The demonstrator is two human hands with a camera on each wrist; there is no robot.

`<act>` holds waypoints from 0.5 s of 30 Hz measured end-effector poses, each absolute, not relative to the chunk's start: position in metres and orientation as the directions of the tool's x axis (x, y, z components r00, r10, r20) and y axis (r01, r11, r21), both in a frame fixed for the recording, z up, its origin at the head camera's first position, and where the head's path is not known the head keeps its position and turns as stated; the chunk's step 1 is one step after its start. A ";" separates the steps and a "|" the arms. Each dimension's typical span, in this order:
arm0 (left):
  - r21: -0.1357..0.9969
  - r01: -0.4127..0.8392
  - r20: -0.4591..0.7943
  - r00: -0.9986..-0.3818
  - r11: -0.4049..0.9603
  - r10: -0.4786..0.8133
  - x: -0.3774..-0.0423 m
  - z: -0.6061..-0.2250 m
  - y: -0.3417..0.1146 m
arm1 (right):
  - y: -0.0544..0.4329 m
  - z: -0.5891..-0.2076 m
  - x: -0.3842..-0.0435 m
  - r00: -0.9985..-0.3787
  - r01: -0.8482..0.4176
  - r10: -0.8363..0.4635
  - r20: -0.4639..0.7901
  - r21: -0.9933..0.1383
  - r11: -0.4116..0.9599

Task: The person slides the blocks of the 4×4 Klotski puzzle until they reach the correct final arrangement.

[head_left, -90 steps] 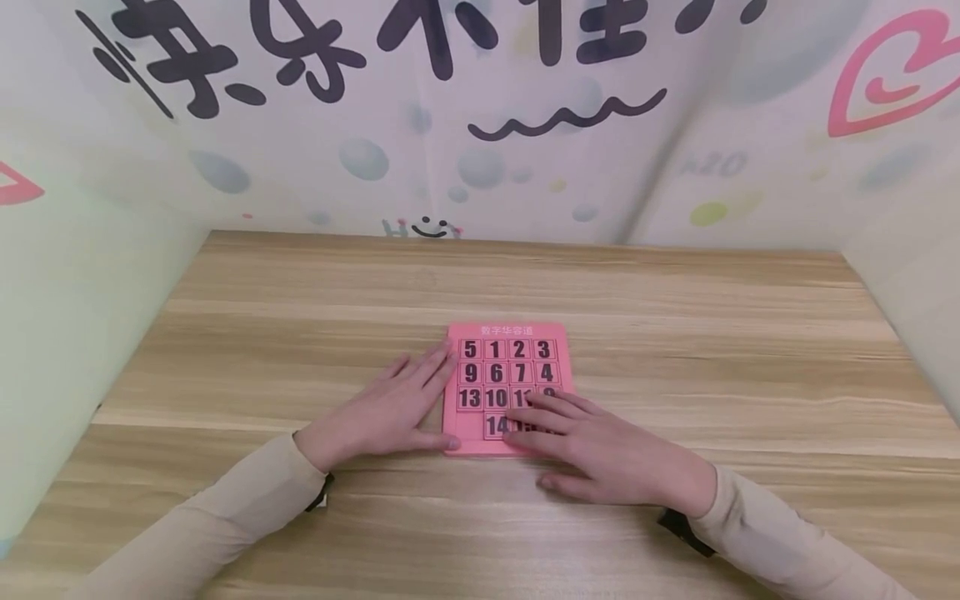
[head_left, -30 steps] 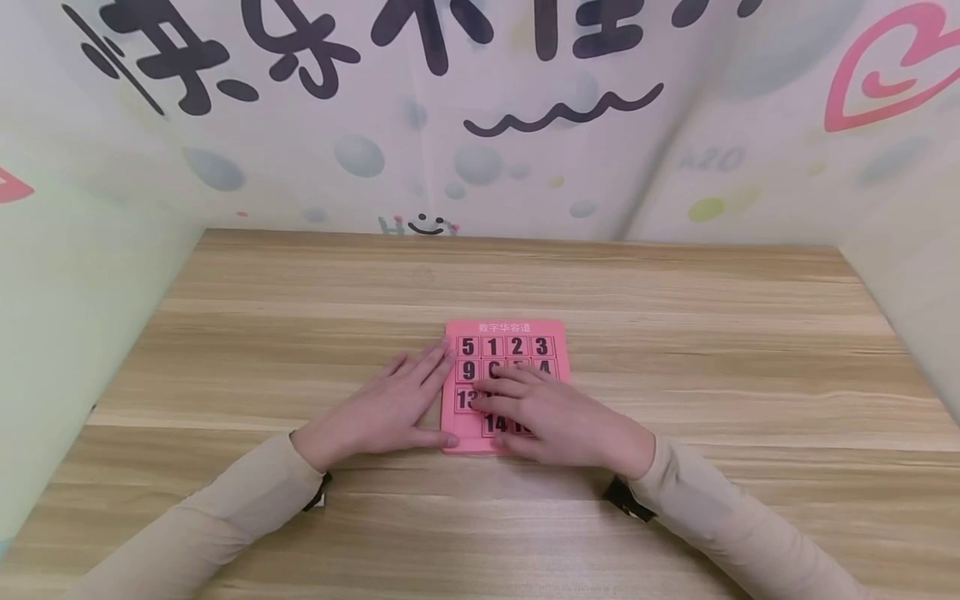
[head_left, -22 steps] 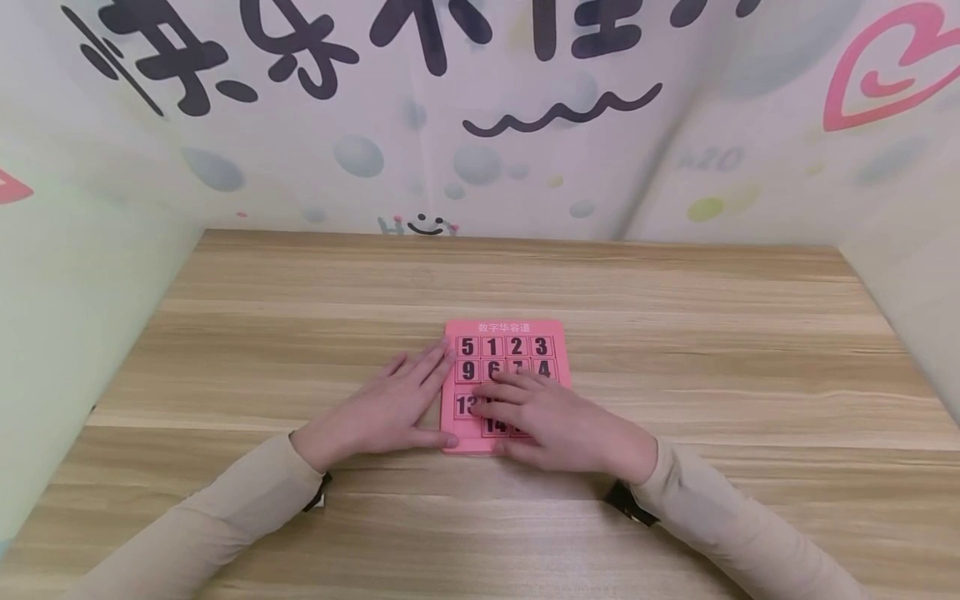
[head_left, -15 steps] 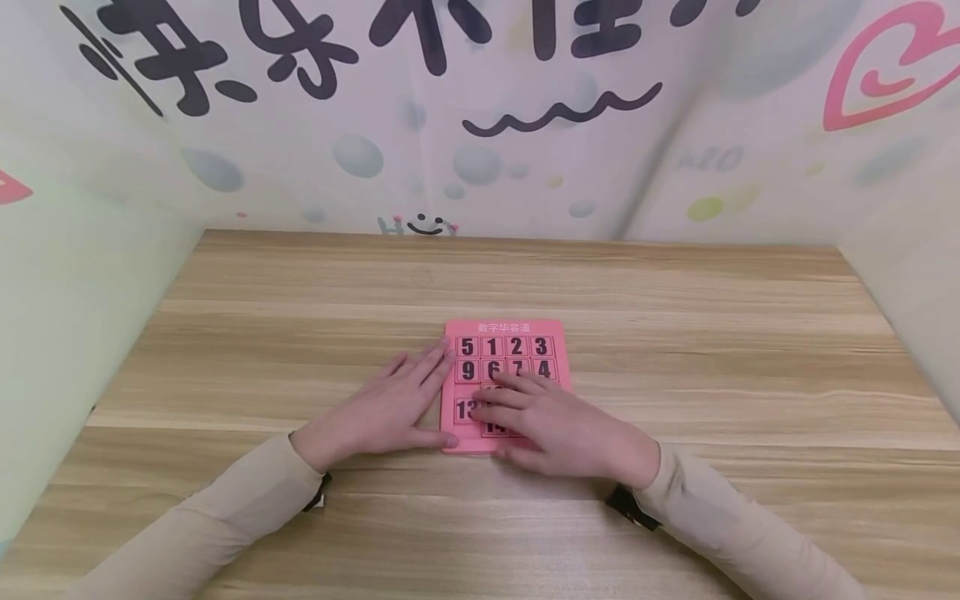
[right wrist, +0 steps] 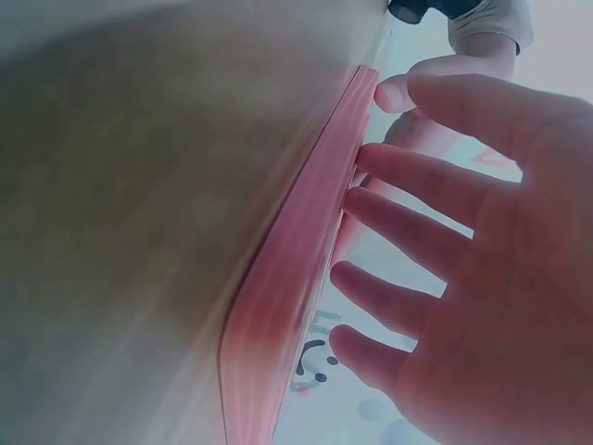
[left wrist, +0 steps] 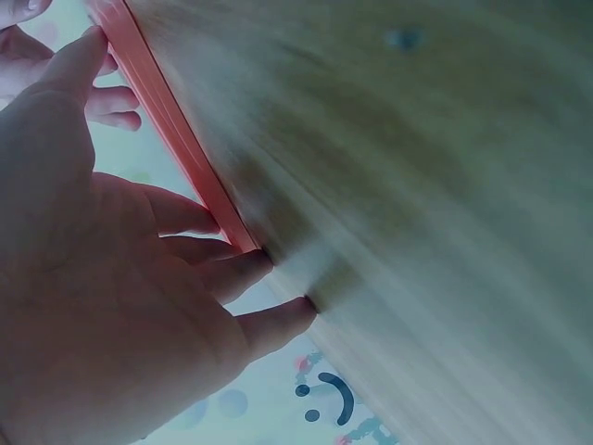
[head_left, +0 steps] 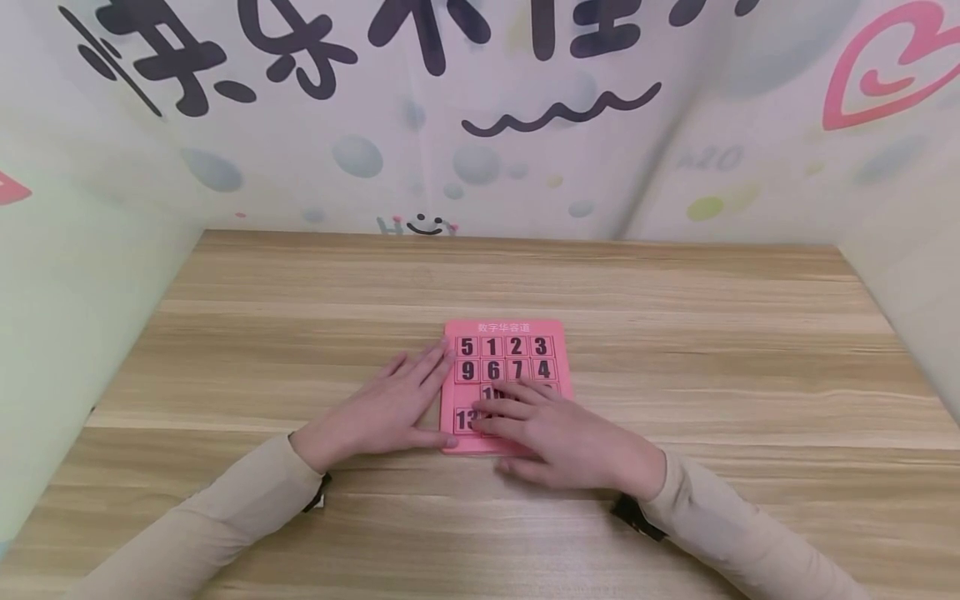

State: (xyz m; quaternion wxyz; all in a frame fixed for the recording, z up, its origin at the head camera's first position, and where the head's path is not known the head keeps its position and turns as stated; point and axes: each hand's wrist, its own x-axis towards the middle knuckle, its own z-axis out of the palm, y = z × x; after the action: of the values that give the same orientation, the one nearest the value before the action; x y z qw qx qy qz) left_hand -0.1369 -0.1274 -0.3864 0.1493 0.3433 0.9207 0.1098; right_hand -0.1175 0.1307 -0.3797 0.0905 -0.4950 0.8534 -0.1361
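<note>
Worktop [head_left: 675, 333]: wood-grained.
Puzzle [head_left: 476, 445]: long axis twelve-to-six.
Tile 13 [head_left: 462, 420]: nine o'clock, at my right fingers [head_left: 501, 407].
My left fingers [head_left: 424, 363]: straight, gripping nothing; right likewise.

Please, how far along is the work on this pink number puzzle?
Seemingly done, if counting order is wanted: tile 6 and tile 7 in place, tile 13 bottom-left. In hand: the left hand rests against the puzzle; the right hand covers some lower tiles. Probably remaining: tile 5 precedes tile 1, and tile 9 stands above a gap.
</note>
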 end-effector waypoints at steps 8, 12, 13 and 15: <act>0.305 0.603 -0.196 -0.718 0.737 0.668 -0.137 -0.386 -0.127 | 0.133 -0.380 -0.115 -0.492 -0.809 -0.870 -0.044 -0.345 0.475; 0.309 0.600 -0.198 -0.718 0.738 0.667 -0.137 -0.386 -0.127 | 0.133 -0.380 -0.114 -0.488 -0.812 -0.872 -0.041 -0.345 0.470; 0.312 0.597 -0.199 -0.719 0.739 0.666 -0.138 -0.386 -0.127 | 0.133 -0.380 -0.114 -0.488 -0.811 -0.872 -0.042 -0.348 0.471; 0.318 0.593 -0.200 -0.721 0.740 0.664 -0.138 -0.386 -0.127 | 0.133 -0.380 -0.114 -0.489 -0.806 -0.871 -0.044 -0.357 0.471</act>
State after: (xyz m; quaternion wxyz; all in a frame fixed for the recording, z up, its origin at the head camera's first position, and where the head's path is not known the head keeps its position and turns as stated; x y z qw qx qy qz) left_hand -0.1376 -0.1271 -0.3856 0.1521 0.3413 0.9202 0.1166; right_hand -0.1144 0.1334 -0.3796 0.1106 -0.4930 0.8506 -0.1459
